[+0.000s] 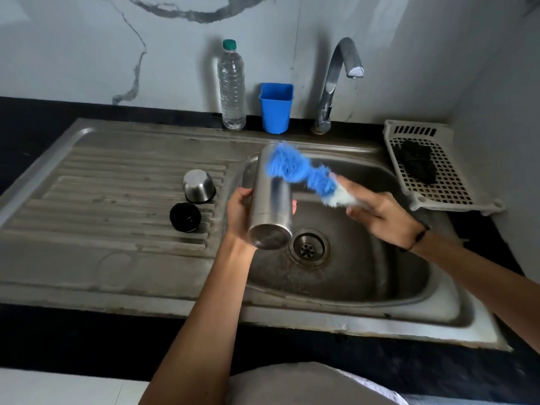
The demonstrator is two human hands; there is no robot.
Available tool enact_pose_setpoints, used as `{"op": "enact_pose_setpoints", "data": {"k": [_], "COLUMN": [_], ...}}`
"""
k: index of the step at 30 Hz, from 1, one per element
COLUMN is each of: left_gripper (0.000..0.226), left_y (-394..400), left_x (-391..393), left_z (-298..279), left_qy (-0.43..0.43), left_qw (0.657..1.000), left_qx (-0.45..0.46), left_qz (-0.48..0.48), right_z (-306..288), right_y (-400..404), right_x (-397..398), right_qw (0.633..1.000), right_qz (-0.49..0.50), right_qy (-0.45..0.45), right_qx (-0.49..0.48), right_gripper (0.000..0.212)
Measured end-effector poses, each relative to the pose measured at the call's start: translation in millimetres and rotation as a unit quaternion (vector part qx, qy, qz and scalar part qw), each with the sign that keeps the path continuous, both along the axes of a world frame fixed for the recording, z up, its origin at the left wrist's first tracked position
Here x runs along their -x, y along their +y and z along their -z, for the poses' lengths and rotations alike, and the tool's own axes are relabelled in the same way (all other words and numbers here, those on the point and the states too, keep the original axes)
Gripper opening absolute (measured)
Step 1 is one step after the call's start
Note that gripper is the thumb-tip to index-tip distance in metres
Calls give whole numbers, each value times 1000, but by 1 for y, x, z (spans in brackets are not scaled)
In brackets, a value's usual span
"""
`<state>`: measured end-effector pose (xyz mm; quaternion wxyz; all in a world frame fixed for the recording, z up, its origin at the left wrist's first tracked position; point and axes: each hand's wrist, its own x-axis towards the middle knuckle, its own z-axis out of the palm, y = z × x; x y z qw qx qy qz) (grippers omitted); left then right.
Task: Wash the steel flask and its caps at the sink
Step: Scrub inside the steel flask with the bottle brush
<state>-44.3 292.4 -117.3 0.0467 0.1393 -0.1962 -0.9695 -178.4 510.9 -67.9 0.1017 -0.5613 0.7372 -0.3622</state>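
My left hand (238,213) grips the steel flask (270,206) over the sink basin (380,273), its base toward me and its mouth pointing away. A blue-bristled bottle brush (295,171) lies against the flask's upper side near the mouth, blurred. My right hand (380,214) holds the brush by its white handle. On the ribbed drainboard (117,200) to the left stands the steel cup-shaped cap (199,186), upside down. The black inner cap (185,216) lies just in front of it.
A curved tap (336,83) stands behind the basin; no water runs from it. A plastic water bottle (231,86) and a blue cup (276,108) are against the wall. A white perforated tray (438,171) with a dark scrubber (418,165) sits right of the sink. The drain (309,247) is below the flask.
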Motion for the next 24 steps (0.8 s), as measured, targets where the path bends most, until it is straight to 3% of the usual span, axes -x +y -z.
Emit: {"op": "enact_pose_setpoints", "data": {"k": [4,7,10,14,17,19,21,24], "left_gripper": [55,61,80,100,86,74,61,56], "left_y": [-8,3,5,-10,-12,-6,-2,-3], "left_x": [-1,-4,-1,-3,-8,-8,-3,0], "left_z": [2,-10,-15,-9,-4,-7,-11,-13], "left_qy": [-33,1,27,29,9,-4,37,83], "left_qw": [999,998,997,998,999,999,999,996], "left_qx": [34,41,46,56,39,44,27,30], "left_qz": [-27,38,55,16,-3,-4,18,24], "right_z": [19,34,21,3,9,20,24,11], "right_y": [14,6,-7,9,21,15,1,-15], "right_x": [-18,-7,3,-17,-28,-26,-16,-2], "right_qw": [998,997,990,993,993,999,998,994], "right_qz": [-50,66,123,-27,-89,-39,39,93], "right_qy": [22,29,-52,-110,-77,-15,26,-27], "right_qx": [-11,-34,-42,33,-21,-32,-29,-50], "right_gripper": [56,69,69,53,52,58,65,68]}}
